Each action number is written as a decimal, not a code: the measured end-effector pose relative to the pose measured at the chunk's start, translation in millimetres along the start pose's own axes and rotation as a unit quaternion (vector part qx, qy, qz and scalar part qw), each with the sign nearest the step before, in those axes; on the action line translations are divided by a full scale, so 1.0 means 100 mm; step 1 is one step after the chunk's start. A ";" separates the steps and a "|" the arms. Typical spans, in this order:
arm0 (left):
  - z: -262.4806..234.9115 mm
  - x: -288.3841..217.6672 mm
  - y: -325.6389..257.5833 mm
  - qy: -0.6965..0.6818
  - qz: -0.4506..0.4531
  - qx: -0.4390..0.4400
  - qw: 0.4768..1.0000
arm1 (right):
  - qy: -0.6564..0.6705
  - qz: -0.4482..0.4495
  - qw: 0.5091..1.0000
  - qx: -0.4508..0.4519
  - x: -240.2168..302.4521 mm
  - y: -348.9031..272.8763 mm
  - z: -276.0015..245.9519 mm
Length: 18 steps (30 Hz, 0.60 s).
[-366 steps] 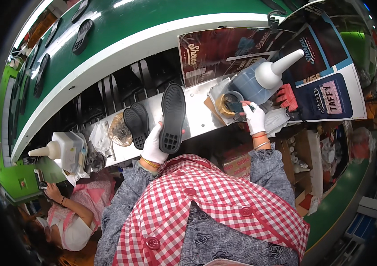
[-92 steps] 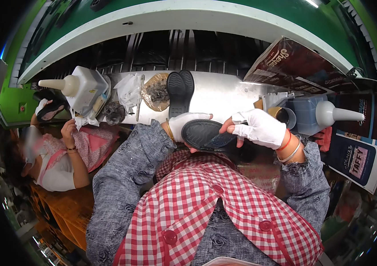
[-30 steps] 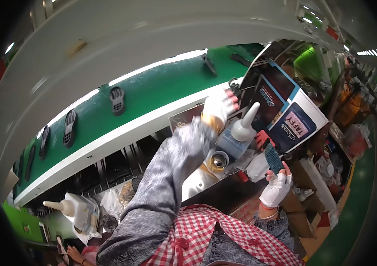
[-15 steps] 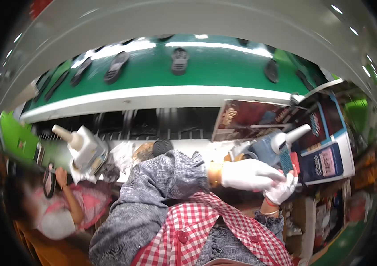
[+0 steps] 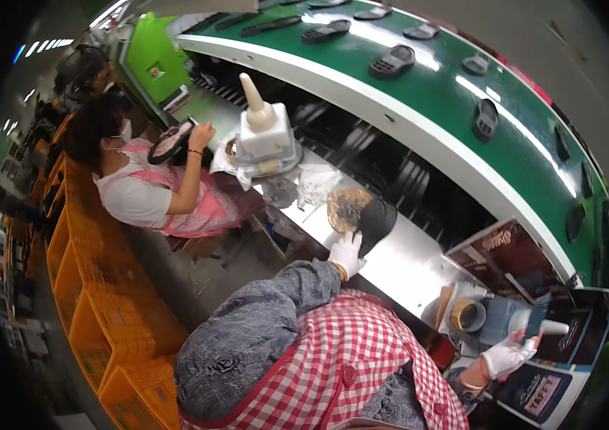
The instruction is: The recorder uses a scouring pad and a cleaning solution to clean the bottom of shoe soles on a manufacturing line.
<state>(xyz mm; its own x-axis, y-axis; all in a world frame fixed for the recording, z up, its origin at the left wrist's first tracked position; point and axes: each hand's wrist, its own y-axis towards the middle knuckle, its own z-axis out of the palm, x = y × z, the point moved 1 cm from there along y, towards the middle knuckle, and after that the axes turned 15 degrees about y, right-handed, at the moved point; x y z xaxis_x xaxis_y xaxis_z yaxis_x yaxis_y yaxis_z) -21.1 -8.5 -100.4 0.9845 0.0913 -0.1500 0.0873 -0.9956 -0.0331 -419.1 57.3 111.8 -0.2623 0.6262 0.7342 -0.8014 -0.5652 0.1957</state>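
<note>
My left hand [image 5: 347, 256], in a white glove, reaches to a black rounded shoe sole [image 5: 379, 221] on the metal bench, its fingers closed at the near edge. Beside that sole lies a brownish clear-plastic-wrapped piece [image 5: 348, 208], partly overlapped by it. At the right end of the bench my right hand [image 5: 509, 355], gloved with bare fingertips, is closed round a teal flat strip-like tool [image 5: 538, 314] held upright. What kind of tool it is I cannot make out. Close by that hand are a blue-grey container with a white spout [image 5: 552, 327] and a tape roll [image 5: 466, 315].
Beyond the bench runs a green conveyor [image 5: 448, 68] carrying several dark soles. A white bottle with a beige nozzle [image 5: 261, 118] stands at the left. A co-worker [image 5: 143, 179] holds a sandal there. Orange crates [image 5: 118, 322] line the left; printed boxes [image 5: 509, 258] stand at the right.
My view has turned left. My left hand has moved away from my right hand and across to the black sole. The right hand still holds the teal tool.
</note>
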 end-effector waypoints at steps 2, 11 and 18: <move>0.01 -0.06 0.05 -0.009 -0.024 0.002 1.000 | -0.003 -0.143 0.990 0.014 0.26 0.21 0.04; 0.02 -0.16 0.24 -0.032 -0.050 0.036 0.998 | -0.028 0.028 0.996 -0.084 0.01 -0.32 0.13; -0.11 -0.36 0.09 -0.071 0.069 -0.014 0.995 | -0.082 0.009 0.994 -0.065 0.01 -0.55 0.06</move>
<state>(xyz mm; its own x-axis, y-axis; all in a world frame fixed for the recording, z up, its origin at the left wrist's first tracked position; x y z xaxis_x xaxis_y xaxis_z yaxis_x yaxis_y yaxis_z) -54.2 -20.6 -84.3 0.9563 -0.0468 -0.2885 -0.0415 -0.9988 0.0243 -371.5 85.3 105.6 -0.1955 0.5147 0.8348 -0.8630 -0.4946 0.1029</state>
